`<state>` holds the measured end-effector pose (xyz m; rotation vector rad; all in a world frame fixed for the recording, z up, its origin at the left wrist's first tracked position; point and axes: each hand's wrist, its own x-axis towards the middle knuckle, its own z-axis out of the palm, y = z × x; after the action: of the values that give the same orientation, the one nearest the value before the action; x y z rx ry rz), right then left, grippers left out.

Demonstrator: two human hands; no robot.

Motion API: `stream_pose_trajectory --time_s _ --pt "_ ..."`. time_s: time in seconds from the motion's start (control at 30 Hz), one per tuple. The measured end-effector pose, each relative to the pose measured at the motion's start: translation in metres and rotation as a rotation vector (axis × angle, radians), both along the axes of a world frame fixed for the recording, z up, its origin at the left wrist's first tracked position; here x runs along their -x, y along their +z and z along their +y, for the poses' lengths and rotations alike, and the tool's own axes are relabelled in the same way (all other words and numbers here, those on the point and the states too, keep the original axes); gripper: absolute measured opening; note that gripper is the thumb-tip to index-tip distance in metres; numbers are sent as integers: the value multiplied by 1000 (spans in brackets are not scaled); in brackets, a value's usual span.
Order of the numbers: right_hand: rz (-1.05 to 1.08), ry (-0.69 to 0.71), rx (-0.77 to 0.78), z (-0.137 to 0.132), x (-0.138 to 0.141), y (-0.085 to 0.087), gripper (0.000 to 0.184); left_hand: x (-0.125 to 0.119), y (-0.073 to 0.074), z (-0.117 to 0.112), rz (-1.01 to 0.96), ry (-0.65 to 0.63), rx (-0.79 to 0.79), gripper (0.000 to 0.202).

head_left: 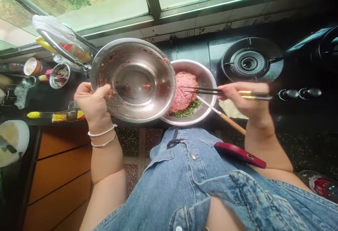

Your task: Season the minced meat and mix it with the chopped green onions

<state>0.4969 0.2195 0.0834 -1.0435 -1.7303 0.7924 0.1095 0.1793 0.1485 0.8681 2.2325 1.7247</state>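
My left hand [95, 99] grips the rim of a steel bowl [134, 108], thumb inside, and the bowl is tilted. Bits of raw minced meat [147, 87] cling to its inner wall and bottom. Partly behind it, to the right, stands a second metal bowl [208, 78] with a mound of pink minced meat [185, 95] over chopped greens [188, 110]. My right hand [244, 97] is closed around dark chopsticks [203, 91], whose tips reach the meat. A wooden-handled utensil [232, 121] leans on the second bowl's rim; its working end is hidden.
A gas burner [249, 62] with knobs [303, 93] is at the right. Leftward are a faucet [60, 48], a small bowl [60, 76], a yellow-capped bottle [59, 116] and a white cutting board [16, 143]. A red phone [240, 153] juts from a pocket.
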Motion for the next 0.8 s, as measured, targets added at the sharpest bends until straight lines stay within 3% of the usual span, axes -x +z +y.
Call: stream_pose_trajectory --time_s 0.13,0.23,0.33,0.47,0.67,0.8 --pt "72 87 -31 32 -9 47 6 -5 15 11 83 -203 65 33" --pt "49 169 -50 59 0 63 10 -13 22 23 79 -365 84 38" --pt "52 200 -1 77 10 68 13 -17 26 33 86 -428 144 41" --pt "134 260 53 84 11 51 13 -11 25 42 121 -414 174 39" --pt "252 344 277 82 -3 -9 23 12 23 47 136 -410 261 53" --pt "346 300 312 94 -1 -16 34 6 32 46 252 -518 387 51"
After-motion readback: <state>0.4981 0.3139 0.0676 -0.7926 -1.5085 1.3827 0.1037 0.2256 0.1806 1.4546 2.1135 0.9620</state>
